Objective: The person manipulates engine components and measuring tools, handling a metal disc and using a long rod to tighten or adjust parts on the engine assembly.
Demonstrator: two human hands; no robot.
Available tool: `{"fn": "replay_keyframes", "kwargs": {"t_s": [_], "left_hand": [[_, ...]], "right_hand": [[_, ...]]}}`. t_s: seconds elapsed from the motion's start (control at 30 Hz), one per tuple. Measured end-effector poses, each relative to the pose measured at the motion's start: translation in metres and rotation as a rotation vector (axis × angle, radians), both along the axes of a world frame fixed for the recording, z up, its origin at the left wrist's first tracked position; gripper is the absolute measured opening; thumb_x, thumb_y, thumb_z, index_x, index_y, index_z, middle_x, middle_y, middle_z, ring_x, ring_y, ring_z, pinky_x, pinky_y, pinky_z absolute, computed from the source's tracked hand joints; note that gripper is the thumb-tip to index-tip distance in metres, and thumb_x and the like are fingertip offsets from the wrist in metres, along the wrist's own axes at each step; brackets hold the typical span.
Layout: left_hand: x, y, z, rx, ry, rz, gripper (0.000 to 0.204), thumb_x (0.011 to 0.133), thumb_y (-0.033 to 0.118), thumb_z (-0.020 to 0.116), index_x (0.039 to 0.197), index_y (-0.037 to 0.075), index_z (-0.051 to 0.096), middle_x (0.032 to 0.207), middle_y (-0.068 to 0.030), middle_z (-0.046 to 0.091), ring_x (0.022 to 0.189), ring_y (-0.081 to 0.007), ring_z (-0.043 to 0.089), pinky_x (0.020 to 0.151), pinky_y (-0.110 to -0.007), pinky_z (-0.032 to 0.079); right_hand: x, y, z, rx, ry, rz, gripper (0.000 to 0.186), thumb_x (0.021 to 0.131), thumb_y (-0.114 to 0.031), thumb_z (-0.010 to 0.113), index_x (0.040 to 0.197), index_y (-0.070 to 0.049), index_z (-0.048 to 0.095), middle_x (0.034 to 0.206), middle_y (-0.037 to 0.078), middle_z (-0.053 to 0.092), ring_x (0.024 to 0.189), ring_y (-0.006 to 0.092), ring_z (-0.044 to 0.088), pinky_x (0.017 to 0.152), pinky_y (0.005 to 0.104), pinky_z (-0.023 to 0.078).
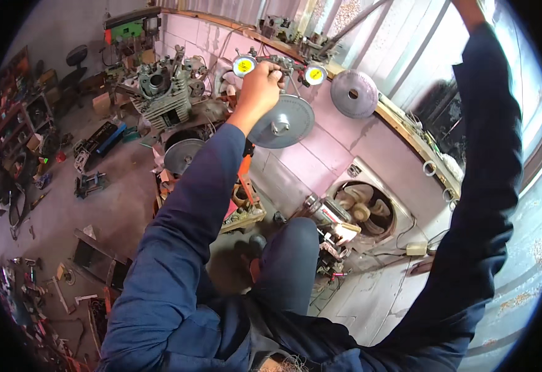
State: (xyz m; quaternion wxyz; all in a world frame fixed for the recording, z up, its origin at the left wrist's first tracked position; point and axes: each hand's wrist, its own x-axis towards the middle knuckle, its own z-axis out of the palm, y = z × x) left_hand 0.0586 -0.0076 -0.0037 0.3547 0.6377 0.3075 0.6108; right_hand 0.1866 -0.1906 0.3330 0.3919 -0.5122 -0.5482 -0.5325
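My left hand (261,90) is raised in front of the pink block wall, its fingers curled closed at a metal fixture. What they grip is hidden behind the knuckles. Either side of that fist sit two round yellow-and-white discs, the left disc (244,66) and the right disc (315,75). Just below hangs a large grey metal disc (296,122) with a hub at its centre. To its right, another grey disc (354,93) with a centre hole leans against the wall. My right arm reaches up past the top right; only the wrist end of my right hand (470,12) shows, its fingers out of frame.
An engine block (162,93) stands left of my left arm. A fan (362,208) is set in the wall, with a motor-like machine (324,217) beside it. A wooden tray (246,218) of small parts lies below. Tools and parts litter the floor at left.
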Motion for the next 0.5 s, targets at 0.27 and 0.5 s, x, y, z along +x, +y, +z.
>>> {"fn": "replay_keyframes", "kwargs": {"t_s": [0.27,0.5], "left_hand": [[-0.007,0.011,-0.008,0.033,-0.06,-0.089,0.017,0.103,0.01,0.057,0.11,-0.004,0.061,0.091,-0.0138,0.074,0.075,-0.0186,0.073,0.068,-0.035,0.057],[-0.001,0.02,-0.014,0.059,-0.032,-0.11,0.013,0.106,0.008,0.052,0.112,-0.003,0.058,0.093,-0.0085,0.071,0.075,-0.0118,0.066,0.071,-0.028,0.054]], "right_hand": [[-0.044,0.085,-0.015,-0.111,-0.177,-0.241,0.028,0.098,-0.039,0.061,0.101,-0.016,0.076,0.098,0.011,0.076,0.095,0.0338,0.072,0.079,0.0483,0.056],[-0.045,0.11,-0.013,-0.089,-0.28,-0.256,0.028,0.098,-0.037,0.061,0.098,-0.014,0.076,0.094,0.012,0.076,0.091,0.0336,0.073,0.08,0.0471,0.057]]}}
